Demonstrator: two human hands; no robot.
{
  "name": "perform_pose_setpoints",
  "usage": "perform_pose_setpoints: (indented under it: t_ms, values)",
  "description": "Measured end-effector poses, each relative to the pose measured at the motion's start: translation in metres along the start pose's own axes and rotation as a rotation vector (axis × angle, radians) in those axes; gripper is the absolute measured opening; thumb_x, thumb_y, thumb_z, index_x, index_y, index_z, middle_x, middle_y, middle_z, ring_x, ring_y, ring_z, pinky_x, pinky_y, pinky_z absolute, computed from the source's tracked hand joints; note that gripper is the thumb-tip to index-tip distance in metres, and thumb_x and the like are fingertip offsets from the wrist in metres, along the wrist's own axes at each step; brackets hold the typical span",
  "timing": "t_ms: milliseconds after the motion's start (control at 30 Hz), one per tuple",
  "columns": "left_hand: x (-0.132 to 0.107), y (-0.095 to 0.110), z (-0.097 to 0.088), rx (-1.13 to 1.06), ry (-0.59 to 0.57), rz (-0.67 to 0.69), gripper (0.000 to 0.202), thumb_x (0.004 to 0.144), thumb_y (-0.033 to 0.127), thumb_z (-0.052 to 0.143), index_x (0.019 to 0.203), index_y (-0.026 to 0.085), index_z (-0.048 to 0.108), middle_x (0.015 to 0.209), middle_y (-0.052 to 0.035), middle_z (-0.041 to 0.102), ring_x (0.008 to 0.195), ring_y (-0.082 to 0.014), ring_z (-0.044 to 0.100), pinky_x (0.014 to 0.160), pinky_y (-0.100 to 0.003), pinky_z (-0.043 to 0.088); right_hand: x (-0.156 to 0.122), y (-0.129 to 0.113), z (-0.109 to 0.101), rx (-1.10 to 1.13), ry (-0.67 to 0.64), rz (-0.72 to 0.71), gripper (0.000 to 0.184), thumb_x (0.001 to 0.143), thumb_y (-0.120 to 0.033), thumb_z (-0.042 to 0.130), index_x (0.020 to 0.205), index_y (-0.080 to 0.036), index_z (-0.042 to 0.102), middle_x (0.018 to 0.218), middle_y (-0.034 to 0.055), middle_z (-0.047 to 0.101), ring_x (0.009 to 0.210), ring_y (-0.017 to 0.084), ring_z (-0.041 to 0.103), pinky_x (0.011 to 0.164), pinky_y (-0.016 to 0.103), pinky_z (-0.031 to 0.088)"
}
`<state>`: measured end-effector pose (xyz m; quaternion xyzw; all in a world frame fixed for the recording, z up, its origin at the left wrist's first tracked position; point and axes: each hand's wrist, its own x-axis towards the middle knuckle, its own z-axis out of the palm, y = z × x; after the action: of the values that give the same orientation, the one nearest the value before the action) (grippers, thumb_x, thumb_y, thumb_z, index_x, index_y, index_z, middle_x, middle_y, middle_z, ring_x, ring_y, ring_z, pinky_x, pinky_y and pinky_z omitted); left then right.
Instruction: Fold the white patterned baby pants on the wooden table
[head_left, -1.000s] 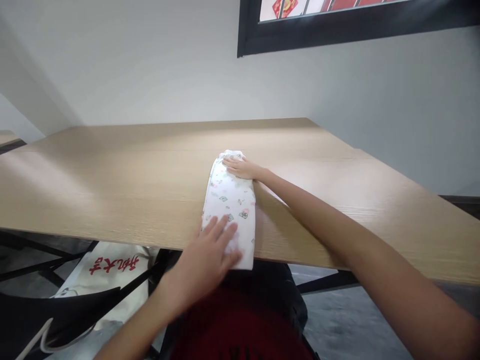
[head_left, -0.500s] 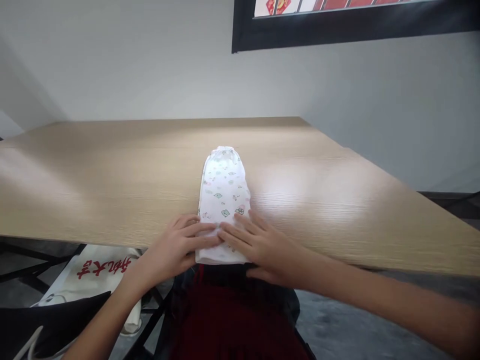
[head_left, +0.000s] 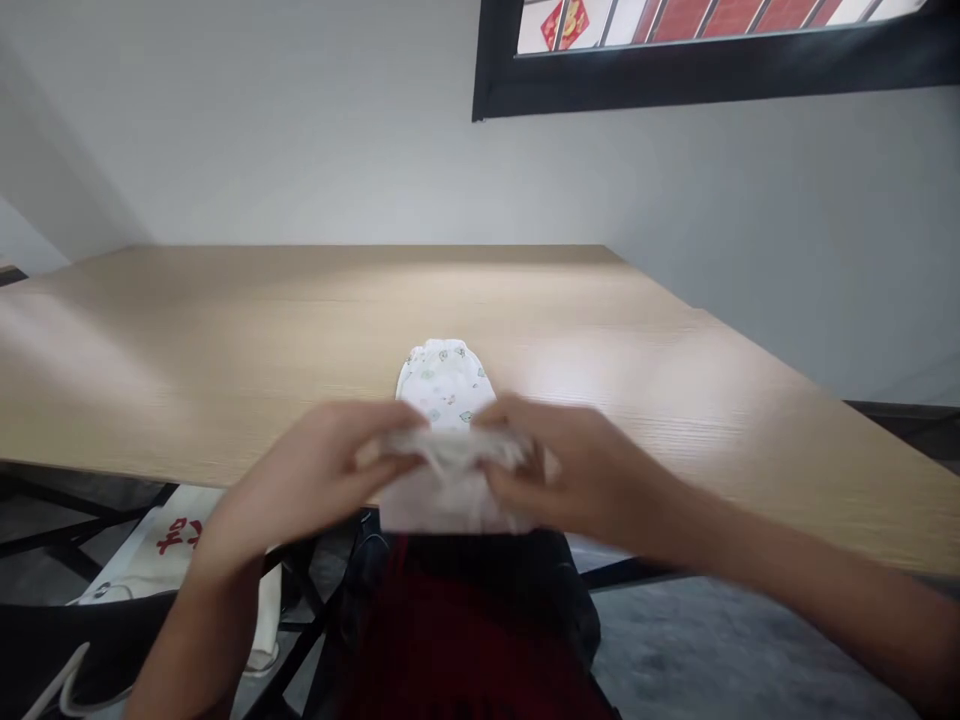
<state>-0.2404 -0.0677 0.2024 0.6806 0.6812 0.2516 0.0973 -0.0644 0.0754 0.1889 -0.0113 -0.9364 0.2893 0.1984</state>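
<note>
A white patterned cloth piece [head_left: 444, 385], with a gathered far end and small green and pink prints, lies at the table's near edge. Both my hands pinch its near part, lifted and bunched between them; this part is smeared by motion. My left hand [head_left: 337, 465] grips the fold's left side, thumb below and fingers above. On the right side, my right hand [head_left: 566, 460] holds the fold the same way. The far part of the cloth still rests flat on the wood. Fingertips are partly hidden by blur and fabric.
The light wooden table [head_left: 247, 340] reaches to a grey wall [head_left: 300, 130] with a dark-framed window [head_left: 645, 90] at upper right. Below the table's left side are a cream bag with red lettering [head_left: 150, 550] and dark metal legs [head_left: 75, 535].
My hands have gone from lying flat on the cloth to pinching its near part and raising it. The cloth's far end now sits closer to me in the view, which has tilted slightly.
</note>
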Motion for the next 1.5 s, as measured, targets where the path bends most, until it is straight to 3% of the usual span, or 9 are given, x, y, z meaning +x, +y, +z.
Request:
perform_pose_setpoints:
  t_ms: [200,400,533,667,800,1067,1200,1333,1500]
  values:
    - [0.074,-0.050,0.027,0.444,0.237,-0.203,0.040,0.085,0.022,0.051,0.123,0.012,0.045,0.122,-0.0152,0.050,0.106,-0.0262,0.052,0.083,-0.037,0.043,0.093,0.084,0.005,-0.406,0.148,0.053,0.029,0.083,-0.018,0.048,0.109,-0.009,0.053,0.107,0.0137,0.054,0.092,0.023,0.050,0.071,0.030,0.041]
    - [0.049,-0.058,0.074,0.431,0.002,-0.032,0.030,0.094,0.028,0.037,0.115,0.015,0.053,0.119,-0.0096,0.056,0.111,-0.0225,0.050,0.096,-0.037,0.039,0.105,0.133,0.049,-0.825,0.020,-0.089,0.035,0.093,-0.032,0.040,0.125,-0.025,0.048,0.132,0.0122,0.040,0.111,0.031,0.039,0.085,0.044,0.032]
    - [0.028,-0.064,0.078,0.304,-0.085,-0.045,0.049,0.093,0.049,0.030,0.130,0.019,0.043,0.139,-0.0069,0.040,0.127,-0.0222,0.035,0.105,-0.038,0.029,0.117,0.153,0.041,-0.835,0.090,0.200,0.045,0.094,-0.040,0.038,0.134,-0.021,0.039,0.132,0.0140,0.041,0.108,0.032,0.042,0.084,0.044,0.033]
    - [0.015,-0.066,0.075,0.226,-0.170,-0.066,0.082,0.077,0.071,0.042,0.141,0.021,0.025,0.148,-0.0071,0.019,0.136,-0.0260,0.016,0.111,-0.043,0.016,0.109,0.142,0.024,-0.750,0.174,0.130,0.039,0.092,-0.022,0.037,0.130,-0.014,0.043,0.132,0.0131,0.043,0.114,0.029,0.038,0.091,0.043,0.032]
    - [-0.005,-0.055,0.081,0.180,-0.191,-0.013,0.109,0.059,0.073,0.061,0.143,0.022,0.015,0.150,-0.0107,0.011,0.137,-0.0309,0.011,0.110,-0.048,0.017,0.063,0.117,0.021,-0.491,-0.089,-0.171,0.031,0.091,-0.027,0.043,0.119,-0.018,0.054,0.126,0.0074,0.050,0.117,0.023,0.039,0.098,0.041,0.030]
    - [-0.020,-0.035,0.084,-0.147,0.037,-0.115,0.027,0.090,0.024,0.038,0.099,0.021,0.064,0.099,-0.0025,0.066,0.093,-0.0199,0.059,0.085,-0.034,0.045,-0.029,0.055,0.018,-0.183,-0.340,0.000,0.078,0.066,-0.051,0.072,0.131,-0.018,0.044,0.136,0.0118,0.040,0.126,0.032,0.031,0.099,0.045,0.036]
    - [0.003,-0.042,0.081,-0.356,0.255,-0.396,0.039,0.092,0.045,0.033,0.099,0.018,0.060,0.090,-0.0023,0.066,0.085,-0.0214,0.061,0.071,-0.030,0.047,-0.030,0.044,0.021,-0.036,-0.211,0.165,0.058,0.077,-0.046,0.063,0.125,-0.019,0.047,0.117,0.0100,0.055,0.103,0.026,0.053,0.083,0.038,0.047]
    - [0.025,-0.042,0.086,-0.081,0.282,-0.603,0.042,0.093,0.046,0.029,0.102,0.015,0.055,0.086,-0.0096,0.065,0.082,-0.0275,0.062,0.069,-0.036,0.047,-0.013,0.048,0.040,0.007,0.081,0.460,0.038,0.093,-0.043,0.036,0.110,-0.013,0.052,0.077,0.0057,0.061,0.066,0.021,0.058,0.058,0.033,0.047]
    - [0.036,-0.031,0.100,0.284,0.522,-0.511,0.044,0.094,0.032,0.031,0.130,0.007,0.035,0.122,-0.0230,0.049,0.111,-0.0315,0.051,0.083,-0.043,0.045,0.004,0.044,0.068,-0.236,0.369,0.412,0.049,0.090,-0.020,0.030,0.139,-0.021,0.028,0.128,0.0154,0.044,0.088,0.025,0.058,0.065,0.038,0.050]
